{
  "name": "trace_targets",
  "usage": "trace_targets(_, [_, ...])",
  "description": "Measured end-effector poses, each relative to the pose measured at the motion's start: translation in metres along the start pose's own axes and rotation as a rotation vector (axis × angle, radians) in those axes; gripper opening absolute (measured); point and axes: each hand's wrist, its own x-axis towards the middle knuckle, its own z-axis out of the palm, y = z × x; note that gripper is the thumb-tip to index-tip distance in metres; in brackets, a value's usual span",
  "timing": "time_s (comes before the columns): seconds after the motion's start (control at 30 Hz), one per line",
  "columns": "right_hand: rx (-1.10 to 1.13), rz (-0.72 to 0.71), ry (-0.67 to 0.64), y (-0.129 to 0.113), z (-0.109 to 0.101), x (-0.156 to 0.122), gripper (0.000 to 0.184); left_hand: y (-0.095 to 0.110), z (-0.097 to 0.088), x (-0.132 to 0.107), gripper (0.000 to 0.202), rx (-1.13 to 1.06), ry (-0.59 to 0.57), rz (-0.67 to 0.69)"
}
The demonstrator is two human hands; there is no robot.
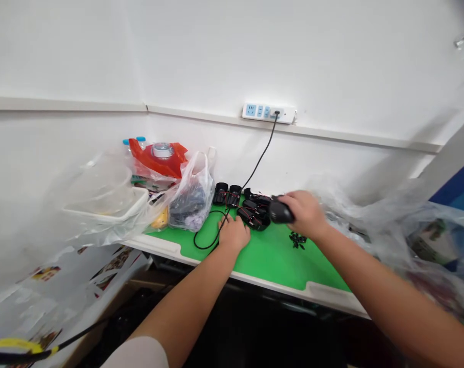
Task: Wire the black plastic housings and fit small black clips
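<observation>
My left hand (pixel 235 234) rests low on the green tabletop (pixel 266 258), its fingers stretched forward and thumb apart. A black cable (pixel 263 153) crosses over its fingers and loops on the table at its left. My right hand (pixel 306 213) is raised above the table, its fingers wrapped round a black rounded plastic part (pixel 281 211), blurred by motion. Between the hands, towards the wall, lies a cluster of black plastic housings (pixel 255 212) with thin red wires. Below my right hand is a small heap of black pieces (pixel 297 239).
Two black cylindrical parts (pixel 227 194) stand near the wall. At left are a filled plastic bag (pixel 191 199), a white basin (pixel 113 214) under clear plastic, and a red bag (pixel 161 161). Clear plastic bags (pixel 393 225) crowd the right side. The cable plugs into a power strip (pixel 251 110).
</observation>
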Motion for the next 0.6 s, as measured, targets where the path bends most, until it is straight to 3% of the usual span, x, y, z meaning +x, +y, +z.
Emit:
trace_targets(0.07, [-0.053,-0.079,-0.167,0.004,0.044,0.039,0.038,0.000,0.000,0.001,0.047,-0.017,-0.013,0.000])
trace_targets(0.17, [-0.083,-0.061,-0.403,0.005,0.095,0.070,0.049,-0.001,0.001,0.003,0.049,-0.032,-0.032,0.000])
trace_targets(0.3, [0.009,-0.018,-0.574,0.008,0.118,0.076,0.072,-0.002,0.003,0.004,0.049,-0.026,-0.039,0.000])
trace_targets(0.43, [-0.027,0.065,-0.533,0.019,0.099,0.074,0.097,-0.002,0.003,0.004,0.048,-0.016,-0.015,0.018])
trace_targets(0.5, [-0.053,0.109,-0.413,0.026,0.074,0.069,0.092,-0.002,0.003,0.004,0.049,-0.012,-0.017,0.016])
trace_targets(0.6, [-0.035,0.172,-0.129,0.029,0.021,0.043,0.067,-0.001,0.002,0.006,0.049,0.012,-0.014,0.021])
